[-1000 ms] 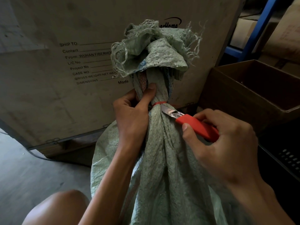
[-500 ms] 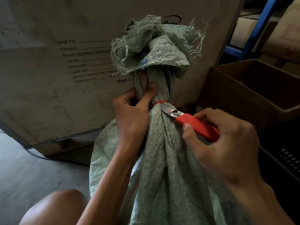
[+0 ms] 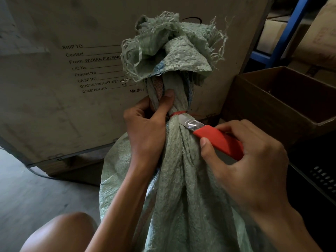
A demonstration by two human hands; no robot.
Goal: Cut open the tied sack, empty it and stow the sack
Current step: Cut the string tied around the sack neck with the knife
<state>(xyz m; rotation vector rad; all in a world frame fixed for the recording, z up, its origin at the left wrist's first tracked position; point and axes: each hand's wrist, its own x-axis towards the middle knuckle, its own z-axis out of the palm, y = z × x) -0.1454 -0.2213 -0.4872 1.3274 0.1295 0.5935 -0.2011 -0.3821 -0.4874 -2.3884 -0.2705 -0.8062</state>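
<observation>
**Blade at the sack's tie**

Against a big printed crate [image 3: 60,91] on the floor stands the green woven sack [image 3: 181,188], its neck bunched and tied with a red cord [image 3: 179,113]. Left hand [image 3: 147,128] has its fingers [image 3: 168,99] wrapped tight around the neck just above the cord. Right hand [image 3: 249,155] pinches a red utility knife [image 3: 218,140], blade tip touching the cord.
</observation>
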